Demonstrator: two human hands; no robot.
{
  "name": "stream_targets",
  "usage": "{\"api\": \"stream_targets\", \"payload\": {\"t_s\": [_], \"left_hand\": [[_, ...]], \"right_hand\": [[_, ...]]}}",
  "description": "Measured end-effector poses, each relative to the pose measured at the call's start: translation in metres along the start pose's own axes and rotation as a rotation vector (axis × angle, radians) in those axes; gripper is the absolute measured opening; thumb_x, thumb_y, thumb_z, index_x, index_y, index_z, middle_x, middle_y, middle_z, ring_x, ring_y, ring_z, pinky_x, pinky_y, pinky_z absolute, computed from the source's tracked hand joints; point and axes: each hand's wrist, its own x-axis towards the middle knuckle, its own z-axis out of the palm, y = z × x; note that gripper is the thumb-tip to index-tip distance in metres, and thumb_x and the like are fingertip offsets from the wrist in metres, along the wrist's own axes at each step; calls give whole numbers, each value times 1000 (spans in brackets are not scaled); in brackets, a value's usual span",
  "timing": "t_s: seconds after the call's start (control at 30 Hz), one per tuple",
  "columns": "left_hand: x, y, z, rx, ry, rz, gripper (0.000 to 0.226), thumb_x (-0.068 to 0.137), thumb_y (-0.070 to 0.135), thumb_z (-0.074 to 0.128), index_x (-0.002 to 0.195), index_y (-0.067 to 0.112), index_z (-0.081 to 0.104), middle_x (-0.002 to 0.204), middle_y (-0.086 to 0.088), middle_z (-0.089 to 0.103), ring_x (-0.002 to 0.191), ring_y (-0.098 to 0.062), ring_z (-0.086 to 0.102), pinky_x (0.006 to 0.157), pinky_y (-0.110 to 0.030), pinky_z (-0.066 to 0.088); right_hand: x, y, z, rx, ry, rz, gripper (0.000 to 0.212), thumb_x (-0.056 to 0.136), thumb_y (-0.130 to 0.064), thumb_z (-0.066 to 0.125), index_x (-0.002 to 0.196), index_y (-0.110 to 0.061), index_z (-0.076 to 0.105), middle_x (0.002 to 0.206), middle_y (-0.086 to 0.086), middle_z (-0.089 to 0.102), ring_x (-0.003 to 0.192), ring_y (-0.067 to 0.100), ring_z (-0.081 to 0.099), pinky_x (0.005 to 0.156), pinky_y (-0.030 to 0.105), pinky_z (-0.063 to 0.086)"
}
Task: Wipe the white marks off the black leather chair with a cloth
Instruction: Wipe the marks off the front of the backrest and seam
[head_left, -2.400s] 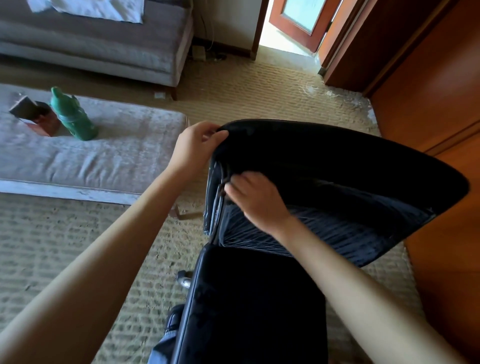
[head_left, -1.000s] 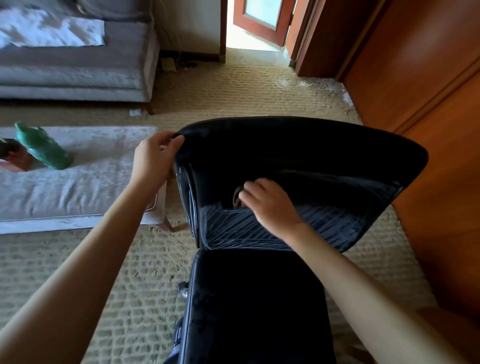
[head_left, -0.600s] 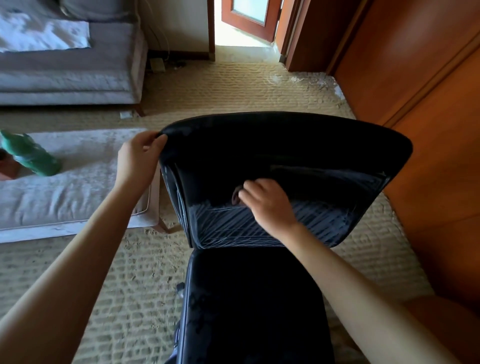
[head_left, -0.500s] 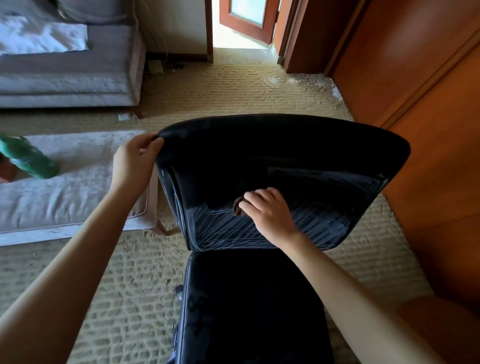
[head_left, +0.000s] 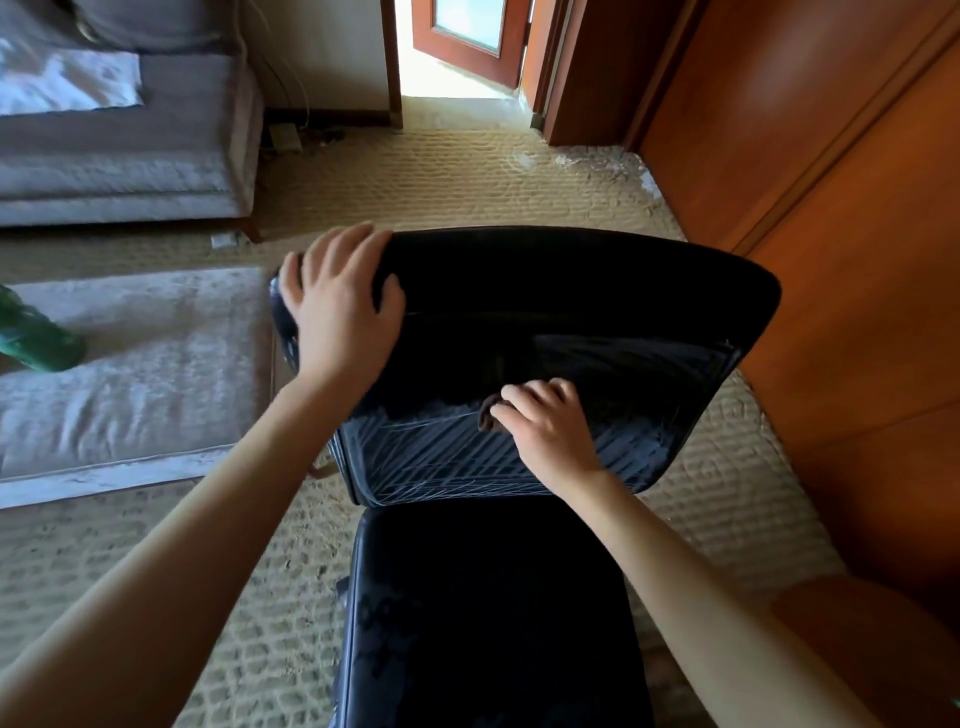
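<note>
Nearest, the seat of the black leather chair (head_left: 493, 623) is seen from above, set on a beige woven carpet (head_left: 234, 597). Just beyond the seat, thin white marks (head_left: 426, 457) are scrawled in crossing lines over the lower part of the backrest. A dark brown cloth (head_left: 487, 415) is bunched against the backrest at the upper edge of the marks. It is gripped under the curled fingers of the right hand (head_left: 550, 431) (only a small fold shows past the fingertips). Part of the marked leather is hidden by that hand and its wrist. Higher up, the left hand (head_left: 340, 306) is laid flat over the top left corner of the backrest, fingers spread and straight, with nothing held.

To the left, a grey padded bench (head_left: 145, 389) is placed just beside the chair, and a green plastic bottle (head_left: 36, 338) is seen on its far end, cut by the frame edge. Reddish wooden panels (head_left: 831, 234) are ranged along the right. Farther off, a grey sofa (head_left: 156, 171) is set by the wall with a white sheet (head_left: 67, 88) spread on it, and an open wooden door (head_left: 467, 26) is seen past the carpet.
</note>
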Motion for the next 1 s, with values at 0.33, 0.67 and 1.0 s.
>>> {"api": "stream_targets", "payload": {"t_s": [0.33,0.67,1.0], "left_hand": [[-5,43,38,62,-57,110,54,87,23,48,139,12,44,147,-4,41,141,-28,26,113,-55,5],[-10,44,47,127,-35,133,61,85,20,51,143,10,36,152,-5,32,144,-30,18,113,-55,2],[-10,46,52,113,17,103,60,84,17,52,141,9,38,150,-5,35,144,-30,19,114,-54,4]], "right_hand": [[41,42,-42,-37,200,141,19,83,-2,54,84,-9,72,96,7,67,82,28,56,73,37,37],[28,49,-48,-25,142,114,25,79,1,48,85,-9,71,94,7,66,83,27,52,72,37,33],[-24,45,-20,-31,-41,10,23,68,10,69,78,-10,65,92,4,64,85,26,60,79,34,34]]}}
